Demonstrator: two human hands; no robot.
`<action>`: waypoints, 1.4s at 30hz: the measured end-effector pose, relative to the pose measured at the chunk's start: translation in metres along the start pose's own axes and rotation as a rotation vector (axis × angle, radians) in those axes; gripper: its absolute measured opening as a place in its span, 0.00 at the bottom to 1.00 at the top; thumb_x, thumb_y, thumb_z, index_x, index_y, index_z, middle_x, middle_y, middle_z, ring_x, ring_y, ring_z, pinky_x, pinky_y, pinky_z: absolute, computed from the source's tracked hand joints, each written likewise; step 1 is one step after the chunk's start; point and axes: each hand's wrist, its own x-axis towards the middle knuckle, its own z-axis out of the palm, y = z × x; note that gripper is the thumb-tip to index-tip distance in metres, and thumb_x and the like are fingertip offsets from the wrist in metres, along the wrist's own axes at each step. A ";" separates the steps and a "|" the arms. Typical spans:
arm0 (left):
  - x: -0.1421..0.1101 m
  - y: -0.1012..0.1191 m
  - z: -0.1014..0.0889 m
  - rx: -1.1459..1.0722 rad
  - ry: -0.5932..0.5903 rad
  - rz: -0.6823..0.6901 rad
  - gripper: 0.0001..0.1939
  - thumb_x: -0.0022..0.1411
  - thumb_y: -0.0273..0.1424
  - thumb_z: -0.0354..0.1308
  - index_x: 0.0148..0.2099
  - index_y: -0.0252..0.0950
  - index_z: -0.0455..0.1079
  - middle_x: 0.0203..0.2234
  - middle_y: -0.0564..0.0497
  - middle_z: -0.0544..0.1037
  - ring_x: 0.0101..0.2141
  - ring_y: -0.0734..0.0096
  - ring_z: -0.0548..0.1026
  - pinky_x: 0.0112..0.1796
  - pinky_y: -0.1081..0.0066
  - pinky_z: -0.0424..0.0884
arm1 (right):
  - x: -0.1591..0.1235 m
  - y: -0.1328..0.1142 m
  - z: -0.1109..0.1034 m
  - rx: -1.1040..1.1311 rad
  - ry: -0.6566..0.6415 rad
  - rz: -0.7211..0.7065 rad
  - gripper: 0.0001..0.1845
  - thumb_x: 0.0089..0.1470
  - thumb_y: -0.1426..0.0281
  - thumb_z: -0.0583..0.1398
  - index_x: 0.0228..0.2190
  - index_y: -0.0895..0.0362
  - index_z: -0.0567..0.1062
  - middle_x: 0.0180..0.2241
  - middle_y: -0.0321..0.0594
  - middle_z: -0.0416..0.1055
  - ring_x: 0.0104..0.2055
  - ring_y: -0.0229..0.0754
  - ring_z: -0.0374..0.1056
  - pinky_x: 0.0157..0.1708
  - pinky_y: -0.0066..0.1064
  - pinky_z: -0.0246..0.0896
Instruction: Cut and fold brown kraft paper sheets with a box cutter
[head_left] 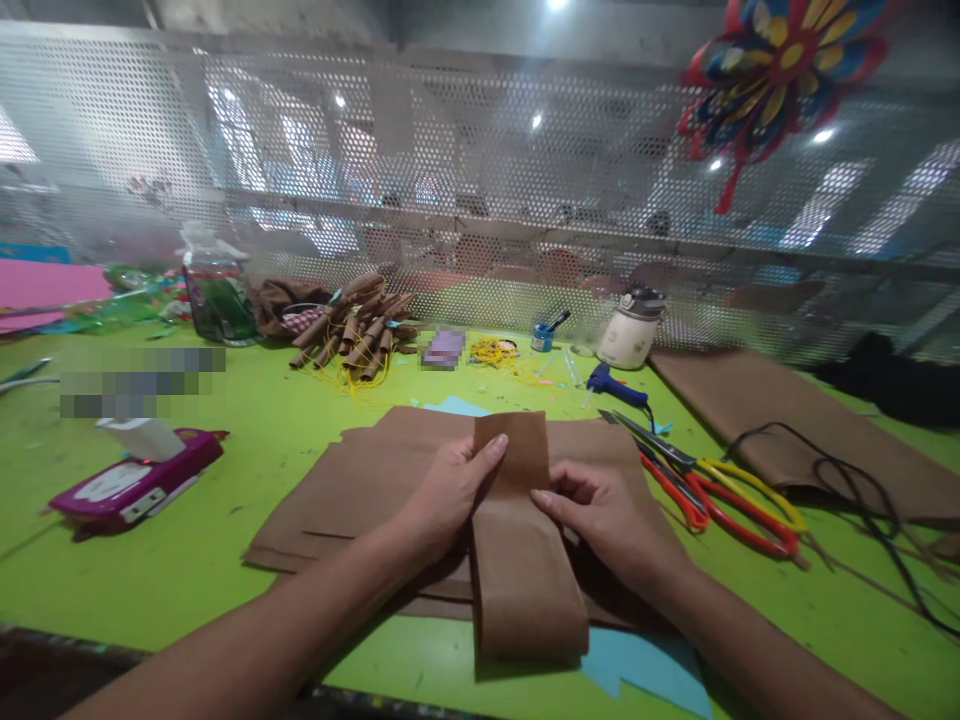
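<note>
My left hand (461,485) grips the left edge of a brown paper strip (525,570), its thumb lying on top near the upper end. On the strip's right edge, my right hand (592,505) pinches with the thumb in front and the fingers curled behind. The strip is bent over toward me, with a rounded fold at its lower end. Beneath both hands lies a stack of brown paper sheets (352,490). Light blue paper (652,670) sticks out below the stack at the front.
Right of the stack lie scissors with red handles (750,515), yellow-handled ones (757,490) and a blue glue gun (619,385). A purple power strip (139,475) sits at left. Behind are rolled brown tubes (356,330), a jar (217,290) and a white bottle (631,328).
</note>
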 end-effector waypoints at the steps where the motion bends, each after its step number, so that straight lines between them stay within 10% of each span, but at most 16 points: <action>1: 0.000 0.000 0.000 0.000 0.000 0.001 0.20 0.55 0.42 0.65 0.42 0.29 0.75 0.32 0.43 0.81 0.27 0.68 0.76 0.31 0.71 0.71 | 0.000 0.001 0.000 0.002 -0.003 0.000 0.14 0.46 0.58 0.68 0.30 0.56 0.78 0.29 0.37 0.76 0.32 0.41 0.69 0.33 0.30 0.62; 11: 0.002 0.002 0.002 0.020 0.067 -0.013 0.20 0.57 0.40 0.63 0.45 0.29 0.74 0.31 0.42 0.81 0.26 0.65 0.78 0.31 0.68 0.73 | -0.001 -0.006 -0.002 -0.105 0.032 -0.009 0.15 0.51 0.58 0.64 0.35 0.57 0.77 0.33 0.42 0.76 0.37 0.45 0.71 0.38 0.35 0.65; 15: 0.007 -0.001 0.002 0.049 0.164 -0.050 0.15 0.60 0.35 0.61 0.46 0.30 0.74 0.31 0.43 0.82 0.28 0.62 0.78 0.33 0.65 0.74 | -0.007 -0.011 -0.004 -0.527 0.332 -0.322 0.12 0.53 0.64 0.61 0.40 0.56 0.75 0.36 0.45 0.74 0.39 0.47 0.69 0.41 0.40 0.64; 19: 0.009 -0.003 0.002 0.045 0.190 -0.152 0.12 0.63 0.32 0.58 0.45 0.31 0.75 0.28 0.44 0.82 0.28 0.62 0.79 0.33 0.65 0.74 | -0.014 -0.017 -0.002 -0.710 0.175 -0.604 0.09 0.56 0.70 0.59 0.39 0.54 0.75 0.41 0.46 0.72 0.46 0.49 0.66 0.48 0.43 0.61; 24: 0.007 -0.005 0.002 0.024 0.110 -0.130 0.12 0.61 0.34 0.60 0.43 0.32 0.76 0.30 0.43 0.82 0.29 0.62 0.78 0.33 0.65 0.74 | 0.000 -0.005 -0.008 -0.437 0.338 -0.241 0.12 0.53 0.61 0.62 0.36 0.56 0.72 0.35 0.43 0.72 0.38 0.45 0.69 0.38 0.39 0.66; 30: 0.003 -0.003 0.004 0.202 -0.030 -0.141 0.14 0.58 0.38 0.62 0.39 0.31 0.77 0.32 0.43 0.82 0.29 0.62 0.78 0.33 0.66 0.72 | 0.020 0.008 -0.016 0.066 0.113 -0.014 0.24 0.42 0.59 0.69 0.40 0.58 0.73 0.31 0.36 0.72 0.30 0.37 0.67 0.30 0.31 0.63; 42: 0.010 -0.008 0.001 0.443 -0.002 0.007 0.13 0.56 0.36 0.62 0.38 0.31 0.78 0.32 0.46 0.81 0.34 0.60 0.75 0.37 0.68 0.67 | 0.054 -0.009 -0.026 -0.277 -0.031 -0.044 0.13 0.37 0.64 0.69 0.25 0.59 0.77 0.22 0.35 0.72 0.24 0.35 0.63 0.25 0.29 0.58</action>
